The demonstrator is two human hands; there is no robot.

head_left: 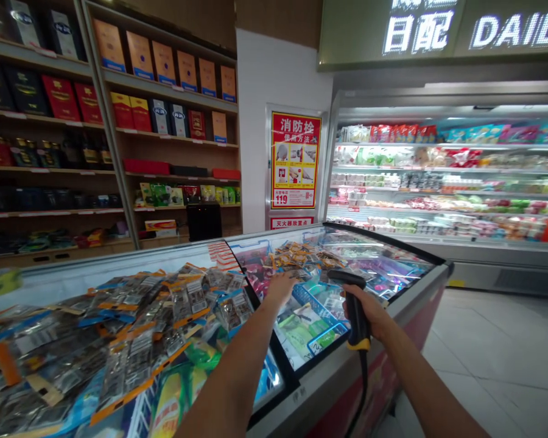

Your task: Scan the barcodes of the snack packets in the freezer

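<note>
My right hand [372,313] is closed around the grip of a black and yellow barcode scanner [357,307]. The scanner stands upright, its head towards the far packets and its cable hanging down. My left hand [284,285] reaches over the chest freezer's glass lid to a small pile of clear snack packets [296,254] with orange edges. Its fingers look stretched out at the near side of the pile; their tips are blurred, and whether they grip a packet is unclear. A larger heap of similar packets [137,316], with orange and blue edges, covers the left part of the freezer.
The freezer's black frame [267,340] runs between the two piles. Blue baskets [317,307] with bagged goods show under the glass. Boxed goods fill wooden shelves [173,103] behind left. A lit refrigerated case [438,176] stands at the right, beyond the tiled floor [484,340].
</note>
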